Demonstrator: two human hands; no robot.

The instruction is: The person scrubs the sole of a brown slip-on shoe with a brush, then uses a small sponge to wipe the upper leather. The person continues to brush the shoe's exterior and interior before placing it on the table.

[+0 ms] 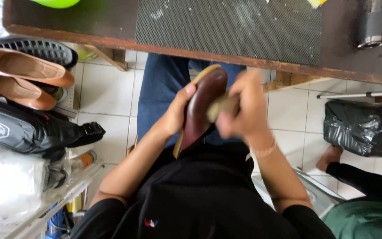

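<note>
Held over the lap, just below the edge of the dark wooden table [58, 24]: a dark maroon leather shoe [202, 104], smooth and glossy, oval and tapering, with a pale tan sole edge showing along its rim. Long axis running steeply, upper end toward the table and slightly right, lower end toward the body and left; which end is the toe, hard to tell. Clamped around its left side by the left hand [177, 114], thumb over the upper, fingers behind. Pressed against its right face by the right hand [244, 108], motion-blurred and closed on a small tan brush [223, 105], bristly and rough-looking. On the table, a grey mesh mat [228, 26], finely perforated. At left, two tan flat shoes [23, 73], matte, and a black pouch bag [27, 128]. Below, white floor tiles [107, 93]; at right, a crinkled black plastic bag [363, 128].
</note>
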